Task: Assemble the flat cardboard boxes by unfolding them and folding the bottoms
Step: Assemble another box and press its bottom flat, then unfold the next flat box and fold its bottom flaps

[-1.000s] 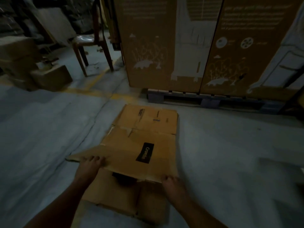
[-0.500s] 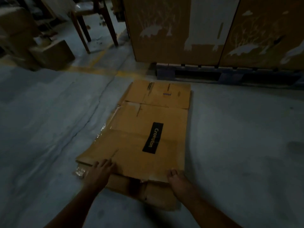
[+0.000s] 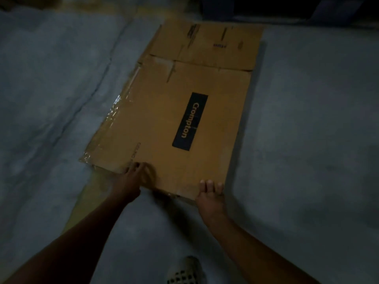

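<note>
A flattened brown cardboard box (image 3: pixel 164 111) lies on the concrete floor, its long side running away from me, with a black "Crompton" label (image 3: pixel 189 121) on top. Clear tape shines along its left edge. My left hand (image 3: pixel 131 179) grips the box's near edge left of centre, fingers curled over the top. At the near right corner my right hand (image 3: pixel 211 193) holds the same edge, three fingertips showing on the top face and the thumb hidden. A far flap section (image 3: pixel 207 44) lies flat beyond a crease.
Grey concrete floor (image 3: pixel 307 140) surrounds the box, with a crack running down the left. A dark pallet base (image 3: pixel 266 9) sits just beyond the box's far end. My shoe (image 3: pixel 184 271) shows at the bottom edge.
The near top layer, lifted a second ago with flaps showing below, has come down flat. Both hands followed the near edge, and the view has tilted down and closer.
</note>
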Motion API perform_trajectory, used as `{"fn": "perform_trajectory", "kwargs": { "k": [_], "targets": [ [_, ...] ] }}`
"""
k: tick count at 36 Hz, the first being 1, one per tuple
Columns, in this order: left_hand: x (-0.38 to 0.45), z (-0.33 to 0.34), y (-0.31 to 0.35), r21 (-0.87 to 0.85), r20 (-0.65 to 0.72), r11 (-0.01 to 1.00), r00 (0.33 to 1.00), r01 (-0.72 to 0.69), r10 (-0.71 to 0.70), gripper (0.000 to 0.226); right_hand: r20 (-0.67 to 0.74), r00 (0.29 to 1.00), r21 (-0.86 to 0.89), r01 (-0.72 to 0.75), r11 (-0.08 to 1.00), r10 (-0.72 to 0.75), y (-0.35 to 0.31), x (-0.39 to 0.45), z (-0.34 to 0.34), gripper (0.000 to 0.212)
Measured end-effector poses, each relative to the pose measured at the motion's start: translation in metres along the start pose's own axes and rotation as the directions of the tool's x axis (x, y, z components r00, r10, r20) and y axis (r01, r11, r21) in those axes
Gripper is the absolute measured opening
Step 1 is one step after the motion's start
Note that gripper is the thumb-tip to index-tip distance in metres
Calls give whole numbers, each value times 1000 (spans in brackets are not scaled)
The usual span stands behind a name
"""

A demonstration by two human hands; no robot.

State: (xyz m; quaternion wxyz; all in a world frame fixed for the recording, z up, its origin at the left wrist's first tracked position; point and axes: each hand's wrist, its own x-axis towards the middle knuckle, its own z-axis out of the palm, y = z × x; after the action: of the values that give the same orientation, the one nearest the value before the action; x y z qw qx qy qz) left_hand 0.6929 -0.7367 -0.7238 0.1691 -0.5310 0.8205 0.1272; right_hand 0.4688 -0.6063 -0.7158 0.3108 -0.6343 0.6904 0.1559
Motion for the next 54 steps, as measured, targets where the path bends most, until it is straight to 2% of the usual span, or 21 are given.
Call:
{"fn": "perform_trajectory", "kwargs": {
  "k": [2,4,8,12,15,18,20,23,26,30,34,36,42,45,47,49,51,53,54],
  "targets": [
    [6,10,6,-104,80,994,997,14,-5,78,61,998,2,-24,1000,24,4,9,21,46],
    [10,18,10,-141,101,988,994,56,-42,76,157,986,30,-64,997,59,3,18,38,50],
    [9,25,20,-86,146,988,983,126,-113,79,273,954,142,-166,976,122,-1,37,61,56],
    [10,27,23,-43,165,990,978,135,-126,86,186,977,223,-144,964,103,4,33,51,54],
    [15,26,20,-65,207,987,970,144,-128,84,214,975,357,-141,923,66,14,29,40,61],
    [16,15,25,-126,261,975,955,181,-143,78,242,970,329,-58,943,-25,25,18,15,78],
    [12,2,41,-192,295,965,949,176,-115,77,206,976,433,-27,901,-69,36,7,-1,76],
    [-1,-16,70,-292,317,952,948,86,11,92,145,988,548,-33,836,-56,58,-16,-29,75],
    [-11,-42,100,-301,303,954,950,18,78,97,59,998,586,-20,810,-18,88,-42,-61,76],
    [-9,-86,148,-307,207,942,957,-135,205,100,-87,993,611,-6,792,75,122,-75,-105,77],
    [-9,-135,208,-306,88,920,954,-247,285,94,-183,977,628,30,777,110,143,-109,-142,77],
    [-16,-160,236,-293,25,899,937,-326,348,94,-225,967,636,50,770,123,149,-129,-157,79],
    [-53,-237,306,-219,-116,803,832,-555,543,92,-376,912,656,140,742,160,162,-205,-194,80],
    [-73,-265,339,-235,-212,743,779,-627,590,85,-455,852,727,189,660,257,167,-253,-207,78],
    [-93,-277,368,-308,-304,715,777,-628,552,74,-503,792,778,240,580,347,169,-285,-212,68],
    [-122,-287,406,-412,-363,674,789,-613,495,54,-526,719,816,277,507,455,174,-318,-215,56],
    [-164,-294,450,-585,-378,534,788,-610,486,30,-518,656,850,326,414,549,183,-352,-216,48],
    [-216,-292,497,-793,-281,352,811,-497,513,34,-457,645,886,392,249,613,198,-385,-214,50],
    [-239,-288,516,-851,-232,302,823,-430,518,44,-406,662,902,402,159,630,208,-400,-211,56]
  ]
}}
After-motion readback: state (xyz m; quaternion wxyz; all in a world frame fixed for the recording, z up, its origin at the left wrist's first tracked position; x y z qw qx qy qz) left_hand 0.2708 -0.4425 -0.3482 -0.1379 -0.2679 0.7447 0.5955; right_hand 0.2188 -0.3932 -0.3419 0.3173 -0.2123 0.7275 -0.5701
